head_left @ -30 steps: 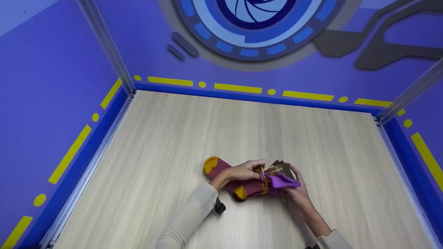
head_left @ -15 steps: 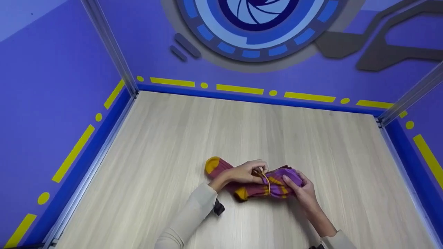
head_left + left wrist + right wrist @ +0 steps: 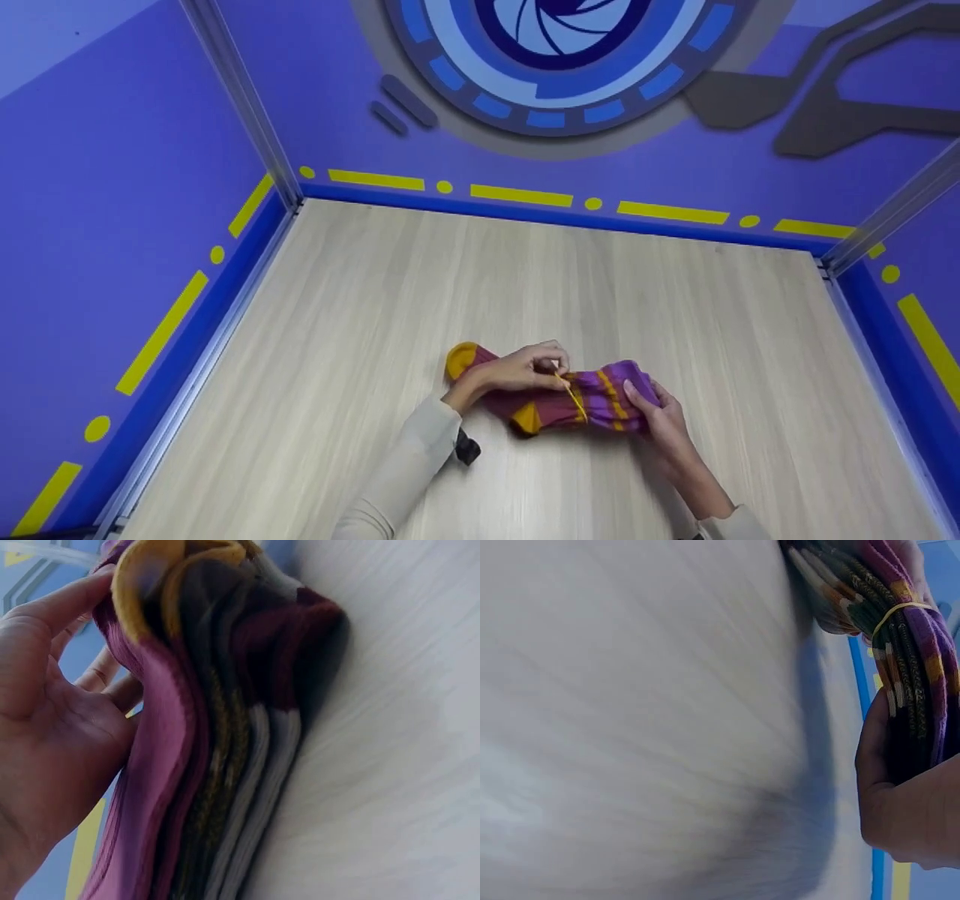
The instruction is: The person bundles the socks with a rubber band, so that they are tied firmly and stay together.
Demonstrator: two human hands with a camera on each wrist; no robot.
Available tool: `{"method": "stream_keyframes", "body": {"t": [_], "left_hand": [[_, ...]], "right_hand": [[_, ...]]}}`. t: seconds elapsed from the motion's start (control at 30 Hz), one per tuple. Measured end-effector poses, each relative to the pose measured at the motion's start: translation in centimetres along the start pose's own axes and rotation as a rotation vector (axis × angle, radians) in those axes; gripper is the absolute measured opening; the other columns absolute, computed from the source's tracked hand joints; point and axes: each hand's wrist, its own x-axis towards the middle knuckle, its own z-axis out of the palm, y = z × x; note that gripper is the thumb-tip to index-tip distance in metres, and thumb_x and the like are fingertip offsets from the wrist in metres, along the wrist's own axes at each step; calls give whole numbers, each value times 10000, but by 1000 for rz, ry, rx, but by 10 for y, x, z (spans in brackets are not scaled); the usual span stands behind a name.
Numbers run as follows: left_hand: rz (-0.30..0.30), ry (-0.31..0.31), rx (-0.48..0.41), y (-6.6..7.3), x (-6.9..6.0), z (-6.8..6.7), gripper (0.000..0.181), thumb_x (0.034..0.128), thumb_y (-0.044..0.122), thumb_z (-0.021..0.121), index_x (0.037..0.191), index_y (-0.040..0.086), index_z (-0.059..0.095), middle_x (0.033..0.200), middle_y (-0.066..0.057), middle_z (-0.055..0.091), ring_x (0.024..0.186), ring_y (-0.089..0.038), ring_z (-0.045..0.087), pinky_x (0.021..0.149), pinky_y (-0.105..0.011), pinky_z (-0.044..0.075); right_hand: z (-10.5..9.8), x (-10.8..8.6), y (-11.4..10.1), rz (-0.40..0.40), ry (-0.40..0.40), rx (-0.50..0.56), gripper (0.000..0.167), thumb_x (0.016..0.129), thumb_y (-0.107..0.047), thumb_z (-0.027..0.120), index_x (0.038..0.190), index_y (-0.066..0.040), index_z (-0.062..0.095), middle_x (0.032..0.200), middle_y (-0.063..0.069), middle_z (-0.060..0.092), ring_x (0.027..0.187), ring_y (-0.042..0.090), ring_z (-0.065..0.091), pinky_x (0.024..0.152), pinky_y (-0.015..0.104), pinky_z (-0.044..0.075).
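Note:
A stack of several folded socks (image 3: 609,401) lies at the front middle of the table, plum with mustard toe and heel on top and purple-and-mustard stripes at the cuffs. A thin yellow rubber band (image 3: 577,403) runs round the bundle near its middle. My left hand (image 3: 521,371) lies over the foot part and pinches the band, drawing it up off the fabric. At the cuff end my right hand (image 3: 667,424) grips the stack, thumb on top. The left wrist view shows plum, dark green and grey layers of the socks (image 3: 161,735); in the right wrist view the band (image 3: 900,613) crosses them.
The wood-grain table (image 3: 450,277) reaches back to a blue-purple wall (image 3: 330,120) with yellow dashes. Side walls with metal corner posts (image 3: 251,112) enclose it left and right. A black strap piece (image 3: 466,448) hangs by the left sleeve.
The purple cuff flap, folded back with brown layers showing a second ago, now lies flat under my right thumb. My left fingers have drawn the rubber band leftward and stretched it.

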Motion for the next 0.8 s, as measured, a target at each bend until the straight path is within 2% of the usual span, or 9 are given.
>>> {"method": "stream_keyframes", "body": {"t": [0.13, 0.23, 0.3, 0.43, 0.53, 0.63, 0.73, 0.8], "left_hand": [[-5, 37, 31, 0, -1, 2, 170, 977, 155, 688, 911, 66, 560, 997, -29, 495, 1002, -188, 510, 925, -279, 442], [-1, 57, 93, -1, 1, 7, 172, 981, 188, 687, 971, 52, 583, 1048, -104, 556, 1020, -169, 581, 943, -259, 497], [-7, 70, 128, -1, 1, 10, 193, 982, 189, 688, 1049, 33, 597, 1116, -149, 591, 1035, -173, 624, 945, -256, 524], [-32, 86, 229, 2, -6, 12, 287, 992, 177, 673, 1214, 16, 589, 1224, -180, 624, 1091, -242, 669, 966, -284, 542], [-61, 97, 350, 8, -19, 8, 296, 1008, 185, 649, 1260, 39, 596, 1253, -156, 642, 1166, -268, 652, 1031, -330, 514], [-107, 143, 492, 13, -38, 1, 266, 1014, 220, 635, 1251, 98, 628, 1263, -88, 665, 1220, -243, 615, 1101, -403, 444], [-135, 245, 612, 13, -59, -9, 241, 987, 238, 659, 1204, 134, 658, 1247, -60, 675, 1232, -260, 577, 1097, -500, 375], [-145, 326, 656, 10, -72, -16, 251, 952, 231, 699, 1179, 128, 667, 1235, -86, 667, 1233, -307, 556, 1075, -560, 350]], "right_hand": [[-2, 1, 0, -6, -10, -23, 650, 1031, -456, 572, 1480, -40, 354, 1101, -20, 556, 989, 96, 545, 873, 211, 482], [-5, 0, 1, -27, -33, -102, 633, 1044, -464, 539, 1509, -80, 346, 1181, 11, 540, 1053, 118, 528, 904, 203, 463], [-8, -1, 2, -62, -49, -159, 627, 1050, -445, 536, 1548, -123, 330, 1264, 37, 521, 1095, 118, 519, 917, 194, 460], [-15, -2, 4, -188, -58, -208, 578, 1035, -277, 612, 1557, -176, 385, 1346, 80, 541, 1123, 101, 570, 916, 194, 491], [-20, -3, 7, -262, -42, -232, 517, 997, -184, 672, 1480, -112, 503, 1285, 47, 609, 1076, 76, 618, 886, 195, 516], [-25, -3, 10, -291, -8, -237, 394, 971, -187, 710, 1320, -25, 625, 1147, -23, 669, 980, 66, 648, 820, 201, 539], [-31, -2, 11, -306, 14, -233, 325, 968, -207, 716, 1209, 4, 661, 1058, -54, 682, 921, 68, 659, 762, 213, 554], [-35, -2, 12, -317, 19, -228, 302, 981, -197, 697, 1195, 10, 650, 1060, -43, 666, 909, 73, 660, 735, 225, 560]]}}
